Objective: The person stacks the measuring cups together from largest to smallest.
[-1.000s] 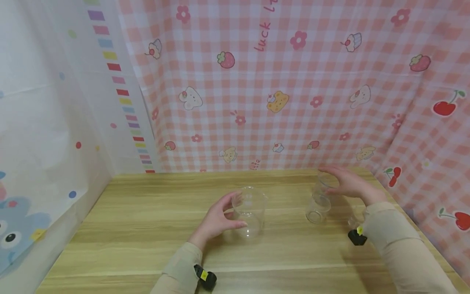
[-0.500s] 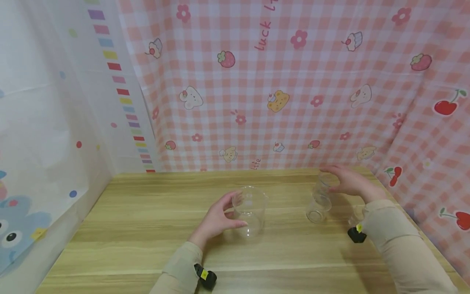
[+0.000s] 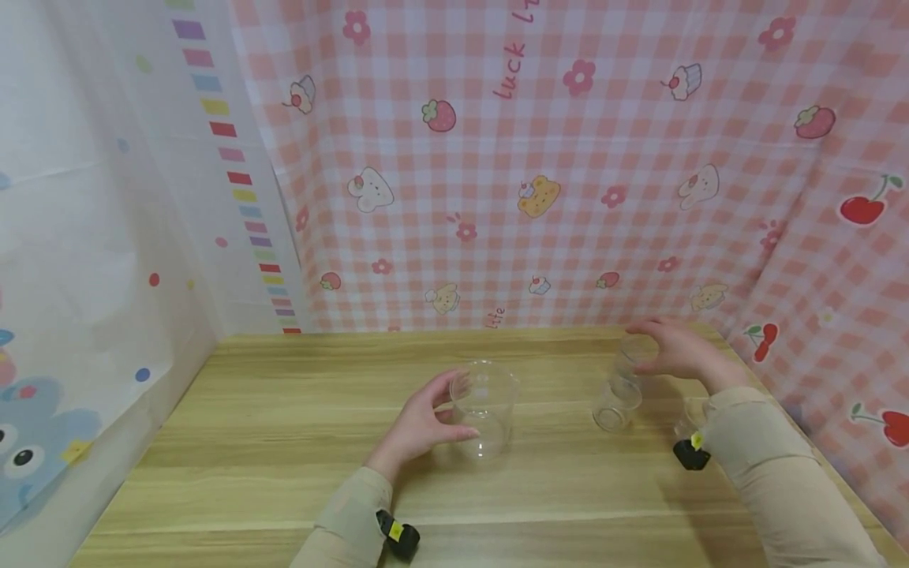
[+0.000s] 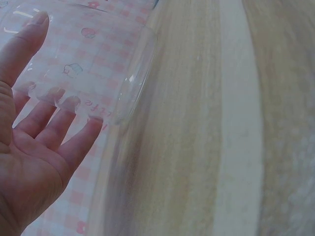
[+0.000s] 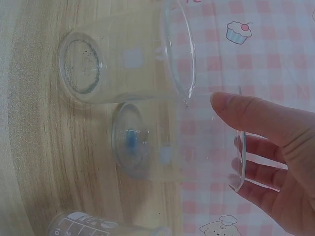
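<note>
My left hand (image 3: 415, 422) is curled round the side of a large clear glass beaker (image 3: 491, 418) standing on the table, thumb towards me and fingers behind. In the left wrist view the fingertips press the wall of this beaker (image 4: 113, 59). At the back right, my right hand (image 3: 678, 355) grips a smaller glass beaker (image 5: 197, 142) near its rim, between thumb and fingers. Just in front of it, a second small beaker (image 3: 616, 409) stands upright, overlapping it in the head view. White graduation marks show on another glass vessel (image 5: 83, 226), partly hidden by the right sleeve in the head view.
The wooden tabletop (image 3: 284, 442) reaches back to a pink checked cloth (image 3: 461, 158). A white patterned cloth (image 3: 106, 237) hangs at the left, and a cherry-print cloth (image 3: 852, 315) borders the right edge. A black wrist camera (image 3: 690, 455) sits close to the graduated vessel.
My right hand has shifted slightly to the right with the small beaker, a little away from the one in front. The left hand and large beaker stay where they were.
</note>
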Demonstrator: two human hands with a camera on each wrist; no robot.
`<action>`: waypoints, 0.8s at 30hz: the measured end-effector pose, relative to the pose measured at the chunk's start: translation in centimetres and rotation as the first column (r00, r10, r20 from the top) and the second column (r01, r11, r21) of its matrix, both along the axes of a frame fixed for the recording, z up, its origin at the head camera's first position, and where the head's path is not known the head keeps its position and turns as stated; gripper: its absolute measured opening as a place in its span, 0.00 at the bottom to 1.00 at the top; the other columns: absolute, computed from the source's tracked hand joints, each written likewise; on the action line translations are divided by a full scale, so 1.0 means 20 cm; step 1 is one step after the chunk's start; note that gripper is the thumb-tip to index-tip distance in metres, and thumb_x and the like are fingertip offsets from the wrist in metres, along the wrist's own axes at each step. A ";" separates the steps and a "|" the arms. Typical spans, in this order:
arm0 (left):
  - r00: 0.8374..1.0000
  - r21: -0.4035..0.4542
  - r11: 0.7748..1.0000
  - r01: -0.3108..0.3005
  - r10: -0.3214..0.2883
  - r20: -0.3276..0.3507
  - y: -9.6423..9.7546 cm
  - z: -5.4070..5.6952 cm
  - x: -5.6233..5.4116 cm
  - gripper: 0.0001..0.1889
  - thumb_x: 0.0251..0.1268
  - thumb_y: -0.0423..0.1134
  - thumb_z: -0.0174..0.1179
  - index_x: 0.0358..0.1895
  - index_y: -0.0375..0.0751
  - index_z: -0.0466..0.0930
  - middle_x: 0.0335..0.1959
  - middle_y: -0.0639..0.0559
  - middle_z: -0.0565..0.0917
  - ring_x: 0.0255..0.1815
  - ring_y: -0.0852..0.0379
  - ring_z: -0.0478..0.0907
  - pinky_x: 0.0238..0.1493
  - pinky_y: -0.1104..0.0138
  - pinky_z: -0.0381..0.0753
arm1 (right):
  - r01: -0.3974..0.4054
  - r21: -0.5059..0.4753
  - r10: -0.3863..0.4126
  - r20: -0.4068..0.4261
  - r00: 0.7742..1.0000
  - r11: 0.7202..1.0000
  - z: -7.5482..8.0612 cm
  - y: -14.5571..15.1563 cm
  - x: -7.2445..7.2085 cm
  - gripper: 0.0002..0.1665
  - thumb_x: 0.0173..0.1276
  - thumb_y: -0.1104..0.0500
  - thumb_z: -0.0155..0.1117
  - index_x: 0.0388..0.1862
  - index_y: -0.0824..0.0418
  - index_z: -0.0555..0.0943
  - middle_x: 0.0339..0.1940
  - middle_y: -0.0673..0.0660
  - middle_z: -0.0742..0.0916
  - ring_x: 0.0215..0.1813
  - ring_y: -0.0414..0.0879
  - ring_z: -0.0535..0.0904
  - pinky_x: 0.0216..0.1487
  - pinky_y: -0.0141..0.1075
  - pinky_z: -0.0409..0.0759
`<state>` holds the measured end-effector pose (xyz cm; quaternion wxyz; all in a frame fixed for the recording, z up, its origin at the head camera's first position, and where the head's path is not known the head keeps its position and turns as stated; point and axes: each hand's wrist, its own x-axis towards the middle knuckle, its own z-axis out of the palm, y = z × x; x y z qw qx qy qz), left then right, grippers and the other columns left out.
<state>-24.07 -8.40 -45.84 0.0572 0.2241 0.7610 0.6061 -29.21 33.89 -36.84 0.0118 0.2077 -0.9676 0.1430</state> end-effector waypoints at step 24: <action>1.000 0.009 1.000 0.008 -0.008 -0.003 0.00 0.00 0.00 0.46 0.46 0.31 0.79 0.72 0.51 0.67 0.68 0.47 0.72 0.67 0.44 0.70 0.62 0.55 0.77 | 0.050 0.012 -0.047 -0.160 0.986 0.999 0.06 -0.04 0.01 0.40 0.53 0.52 0.79 0.62 0.68 0.76 0.59 0.75 0.76 0.58 0.73 0.71 0.56 0.68 0.72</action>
